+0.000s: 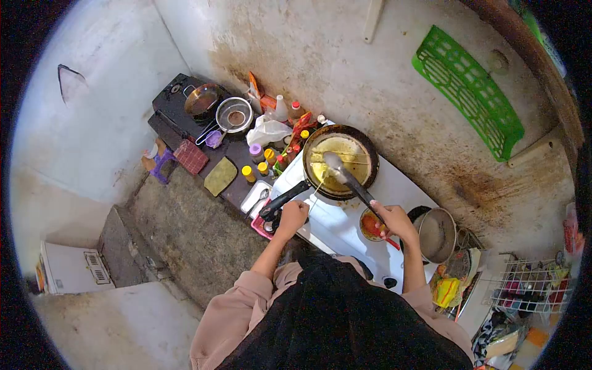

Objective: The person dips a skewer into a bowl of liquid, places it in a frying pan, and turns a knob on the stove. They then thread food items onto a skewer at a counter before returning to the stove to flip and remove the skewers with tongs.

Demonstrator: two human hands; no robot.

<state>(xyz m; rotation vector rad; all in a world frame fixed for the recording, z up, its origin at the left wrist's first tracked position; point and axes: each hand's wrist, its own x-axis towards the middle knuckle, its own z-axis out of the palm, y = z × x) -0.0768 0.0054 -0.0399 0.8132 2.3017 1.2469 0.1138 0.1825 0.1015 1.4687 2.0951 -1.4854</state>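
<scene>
A dark frying pan (367, 143) sits on the white stove (333, 217), with yellowish food (320, 172) and thin sticks inside it. My right hand (394, 221) grips the dark handle of a ladle (356, 186), whose metal head is over the food in the pan. Closed around the lower end of a thin skewer (317, 189) is my left hand (294, 216), just beside the pan's black handle. A small bowl of red sauce (371, 226) with a red-handled utensil lies under and beside my right hand.
Jars with yellow lids (248, 173), bottles (296, 111) and a white plastic bag (269, 131) stand left of the pan. Farther left are a strainer (234, 115) and a small pan (201, 100). A grey pot (438, 235) and a wire basket (531, 285) are at the right.
</scene>
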